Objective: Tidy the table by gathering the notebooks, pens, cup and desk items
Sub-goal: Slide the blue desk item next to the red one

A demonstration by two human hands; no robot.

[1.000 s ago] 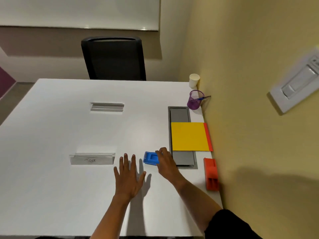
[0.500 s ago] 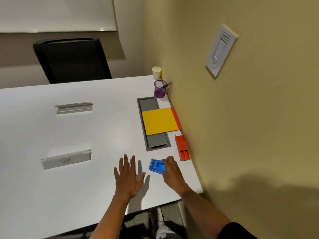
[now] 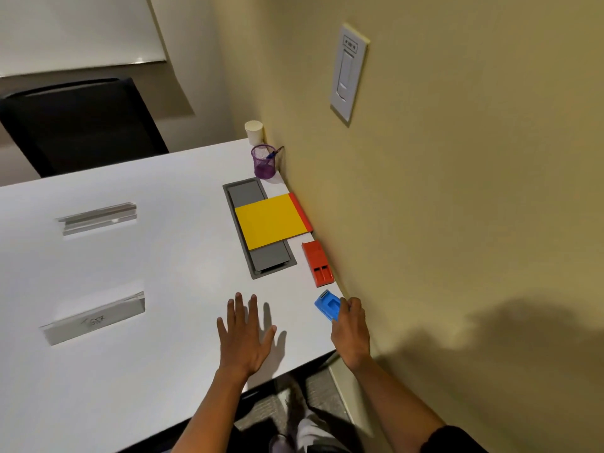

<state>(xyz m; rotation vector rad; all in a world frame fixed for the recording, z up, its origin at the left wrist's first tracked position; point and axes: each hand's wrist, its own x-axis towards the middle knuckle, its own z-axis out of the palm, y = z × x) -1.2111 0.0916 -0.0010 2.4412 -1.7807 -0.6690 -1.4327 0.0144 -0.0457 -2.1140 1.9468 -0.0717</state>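
Blue plastic, a small stapler-like desk item (image 3: 327,305), sits under the fingers (image 3: 343,302) of the right hand (image 3: 351,331) at the lower right of the frame, close to the desk's wall-side edge and just below the orange item (image 3: 317,263). The fingers are curled over its near end and hold it; whether it is lifted or resting on the desk (image 3: 157,282) cannot be told. A second ago the same hand held it further left, beside the near end of the grey inset panel (image 3: 258,230); half a second ago it was roughly midway, and now it lies near the wall, well apart from the panel.

The left hand (image 3: 243,335) lies flat on the desk at lower centre, fingers spread wide and holding nothing, as it did in both earlier frames.

Higher along the wall, the yellow notebook (image 3: 269,220) lies over a red one (image 3: 300,212) and partly covers the panel. Beyond it stand the purple mesh pen holder (image 3: 263,161) with a pen (image 3: 273,154) in it and the white paper cup (image 3: 254,131) at the desk's far corner. These keep their places on the desk, though the view has swung.

Two metal name-plate holders (image 3: 98,215) lie at the left of the frame, a black chair (image 3: 78,125) at upper left, and a wall switch (image 3: 349,71) at upper right.
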